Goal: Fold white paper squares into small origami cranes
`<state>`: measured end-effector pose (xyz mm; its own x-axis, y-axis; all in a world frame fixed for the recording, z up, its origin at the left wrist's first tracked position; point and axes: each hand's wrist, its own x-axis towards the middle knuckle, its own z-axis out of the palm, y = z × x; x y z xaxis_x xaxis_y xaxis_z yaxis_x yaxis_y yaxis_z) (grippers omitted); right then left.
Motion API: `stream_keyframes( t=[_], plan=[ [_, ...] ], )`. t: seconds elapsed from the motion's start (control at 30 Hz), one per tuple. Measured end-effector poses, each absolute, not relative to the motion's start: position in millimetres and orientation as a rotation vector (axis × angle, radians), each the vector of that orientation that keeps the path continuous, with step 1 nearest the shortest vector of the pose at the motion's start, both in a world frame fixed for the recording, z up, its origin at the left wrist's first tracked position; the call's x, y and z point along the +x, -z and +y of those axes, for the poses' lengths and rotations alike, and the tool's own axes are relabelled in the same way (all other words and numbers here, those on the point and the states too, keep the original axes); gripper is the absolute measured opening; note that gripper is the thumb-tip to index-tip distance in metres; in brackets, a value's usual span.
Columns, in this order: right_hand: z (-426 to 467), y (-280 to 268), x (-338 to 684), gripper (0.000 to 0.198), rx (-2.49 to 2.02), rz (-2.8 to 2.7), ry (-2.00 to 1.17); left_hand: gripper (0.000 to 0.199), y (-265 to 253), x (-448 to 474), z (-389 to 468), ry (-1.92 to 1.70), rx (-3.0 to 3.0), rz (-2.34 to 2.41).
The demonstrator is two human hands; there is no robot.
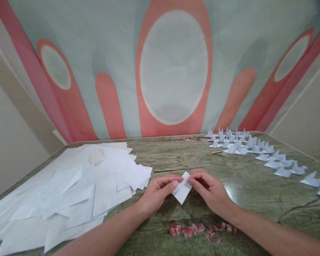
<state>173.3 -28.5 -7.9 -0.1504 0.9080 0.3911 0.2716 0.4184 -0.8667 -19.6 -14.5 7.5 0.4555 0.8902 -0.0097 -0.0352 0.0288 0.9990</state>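
A small folded white paper (182, 195) is held between my two hands, a little above or on the wood-patterned table, its lower corner pointing toward me. My left hand (160, 190) pinches its left side, thumb on top. On the opposite side, my right hand (209, 185) grips the right edge between thumb and fingers. A crease or flap runs across the paper's upper part. Whether the paper touches the table I cannot tell.
Loose white paper sheets (77, 192) lie in a wide, untidy pile on the left. Several folded white paper cranes (252, 142) stand in rows at the back right. The wood-patterned table (154, 154) meets a wall with a pink-and-grey design (173, 71). Pink flowers are printed near the front.
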Motion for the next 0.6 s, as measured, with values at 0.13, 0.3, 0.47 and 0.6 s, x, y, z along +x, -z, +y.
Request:
stream_keyframes(
  t=[0.13,0.3,0.47,0.6],
  plan=[
    [-29.2,8.4,172.5,0.018,-1.073,-1.606,-0.904,0.036,-8.2,-20.1,-14.7,-0.822,1.316,0.816],
    [-26.5,10.5,173.4,0.022,-1.116,-1.508,-1.005,0.037,-9.2,-21.2,-15.4,-0.836,1.279,0.684],
    [-26.4,9.6,173.6,0.019,-1.129,-1.511,-0.962,0.049,-6.9,-17.5,-20.0,-0.87,1.405,0.667],
    [-32.3,8.3,170.7,0.01,-1.096,-1.601,-0.831,0.044,-1.0,-14.9,-21.2,-0.957,1.606,0.901]
  ],
)
